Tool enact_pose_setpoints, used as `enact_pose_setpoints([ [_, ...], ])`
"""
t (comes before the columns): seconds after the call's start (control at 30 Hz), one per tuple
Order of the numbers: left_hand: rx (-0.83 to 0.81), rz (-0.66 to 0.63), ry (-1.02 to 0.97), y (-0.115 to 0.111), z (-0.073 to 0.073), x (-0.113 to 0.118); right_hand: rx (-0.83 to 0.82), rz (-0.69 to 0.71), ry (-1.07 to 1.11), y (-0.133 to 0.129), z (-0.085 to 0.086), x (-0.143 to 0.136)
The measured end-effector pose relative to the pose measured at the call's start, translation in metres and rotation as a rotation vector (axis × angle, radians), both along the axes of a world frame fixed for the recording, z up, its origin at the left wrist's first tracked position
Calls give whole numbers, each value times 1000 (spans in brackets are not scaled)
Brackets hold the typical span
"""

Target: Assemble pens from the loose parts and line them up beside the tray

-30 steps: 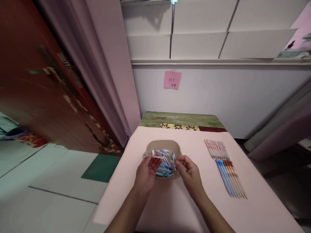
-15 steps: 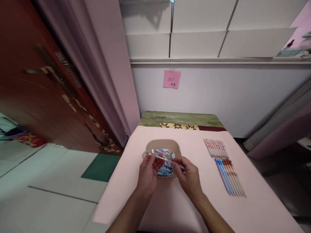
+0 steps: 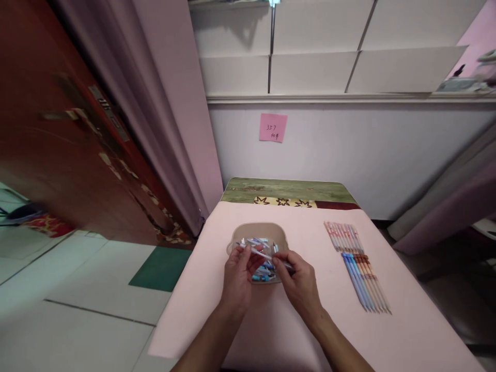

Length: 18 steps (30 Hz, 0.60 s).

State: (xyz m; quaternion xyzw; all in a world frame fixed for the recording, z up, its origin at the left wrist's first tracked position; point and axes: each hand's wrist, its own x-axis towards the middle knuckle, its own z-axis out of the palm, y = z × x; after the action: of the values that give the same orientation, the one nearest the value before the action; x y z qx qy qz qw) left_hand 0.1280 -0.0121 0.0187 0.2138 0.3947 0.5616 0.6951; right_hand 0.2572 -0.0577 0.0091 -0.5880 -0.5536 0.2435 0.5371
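Observation:
Over the bin, my left hand [image 3: 237, 276] pinches one end of a slim, pale pen [image 3: 264, 254] between thumb and fingers. The other end is gripped by the closed fingers of my right hand [image 3: 300, 279]. The pen slants slightly down to the right; whether it is whole or in separate parts, I cannot tell. Below both hands stands a beige plastic bin [image 3: 259, 227] with several loose pen pieces [image 3: 264, 278] in white, blue and turquoise. My hands partly hide its contents.
On the pink tabletop [image 3: 310, 227], to the right, lie a row of pinkish pens [image 3: 343, 236] and, nearer me, a row of blue and brown pens [image 3: 366, 283]. A pink note [image 3: 273, 127] is on the wall behind; a wooden door [image 3: 77, 129] stands left.
My hands are slightly closer together along the pen, and the right hand has shifted a little left. The bin and the pen rows lie as before; the view has moved marginally.

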Motion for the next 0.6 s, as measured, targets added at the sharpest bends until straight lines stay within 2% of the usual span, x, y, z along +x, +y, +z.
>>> enact_pose_setpoints([
  [0.2,14,-27,-3,-6,-1,6,45,16,17,2,-2,-5],
  [0.6,30,-49,24,-6,2,7,-43,19,16,-1,-4,-4],
])
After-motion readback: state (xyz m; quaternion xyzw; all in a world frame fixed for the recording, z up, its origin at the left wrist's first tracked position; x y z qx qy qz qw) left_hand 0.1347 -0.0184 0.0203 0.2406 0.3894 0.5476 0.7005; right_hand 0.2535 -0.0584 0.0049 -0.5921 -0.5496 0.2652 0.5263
